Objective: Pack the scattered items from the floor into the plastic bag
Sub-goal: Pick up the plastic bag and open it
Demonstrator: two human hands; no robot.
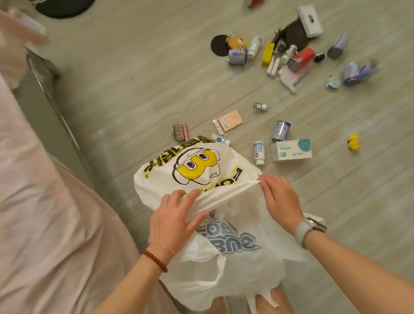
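Both hands work the white bag (202, 171), which hangs between them over the person's knees. The left hand (173, 219) lies on the plastic with its fingers (179, 197) spread across the rim fold and the thumb pressing from the near side, so a layer of film is pinched between thumb and fingers. The right hand (280, 198) has its fingertips (263, 181) curled over the same fold, gripping the bunched edge. The fold runs taut from one set of fingers to the other, which suggests the hands are pulling apart to find and spread the mouth; it looks closed for now, and nothing can be seen inside.

The far panel with the yellow cartoon print hangs beyond the fingers, towards the floor. The handles trail below the wrists, towards the knees.

The items all lie on the floor (148, 87), beyond the fingertips and none touching the bag's held edge. Nearest, just past the right fingertips, are a white box (291, 150) and a small bottle (259, 152); a tube (220, 139) peeks out at the bag's far edge. A peach card (230, 120) and a can (281, 130) lie further out, and the main heap (289, 52) is well beyond the right hand. A bed (33, 191) runs along outside the left hand.

Packing appears not yet begun: the bag likely needs to be opened first.
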